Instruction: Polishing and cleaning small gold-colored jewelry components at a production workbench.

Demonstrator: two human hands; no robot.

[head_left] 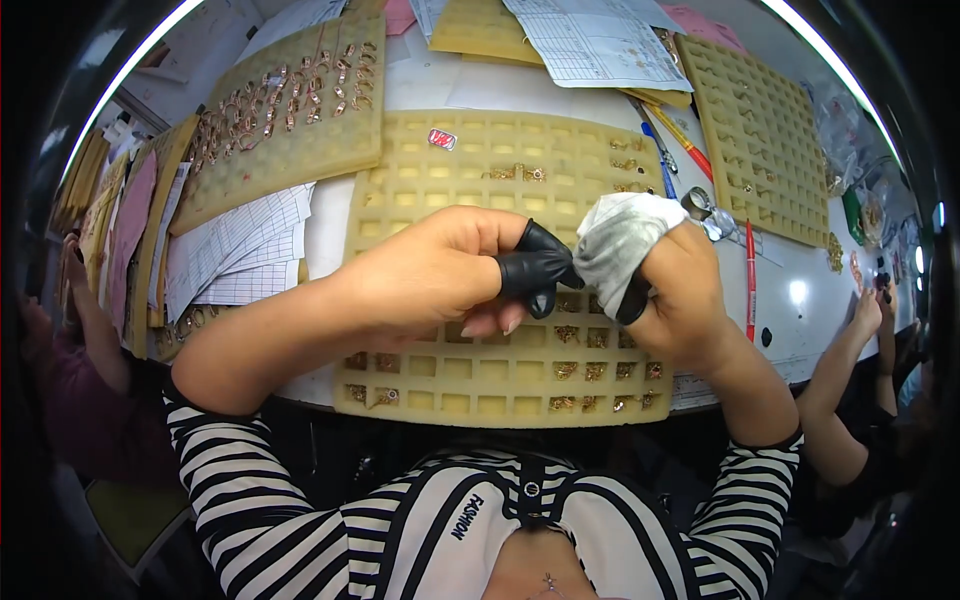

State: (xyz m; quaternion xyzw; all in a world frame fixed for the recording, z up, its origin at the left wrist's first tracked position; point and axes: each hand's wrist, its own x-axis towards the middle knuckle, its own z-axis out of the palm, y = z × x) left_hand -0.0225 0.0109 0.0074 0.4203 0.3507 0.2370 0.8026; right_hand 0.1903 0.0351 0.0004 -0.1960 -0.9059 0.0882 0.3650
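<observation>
My left hand (440, 265), with black rubber finger cots on its fingertips, is closed in a pinch. What the fingertips hold, if anything, is hidden where they meet a white cloth smudged grey (625, 250). The cloth is bunched in my right hand (690, 290), whose fingers are wrapped round it; a black cot shows there too. Both hands are over a yellow tray of square pockets (470, 404). Small gold-coloured jewellery pieces (565, 370) with stones sit in some pockets, mostly along the right side and near edge. A small red-and-white tag (441, 139) lies toward the tray's far left.
Left of the tray, a yellow board (285, 105) bears rows of rose-gold rings, with printed sheets (245, 245) nearer me. A second pocketed tray (755, 140) stands far right. Pens (690, 145), a small metal cylinder (697, 203) and a red pen (751, 280) lie between. Other people sit at both sides.
</observation>
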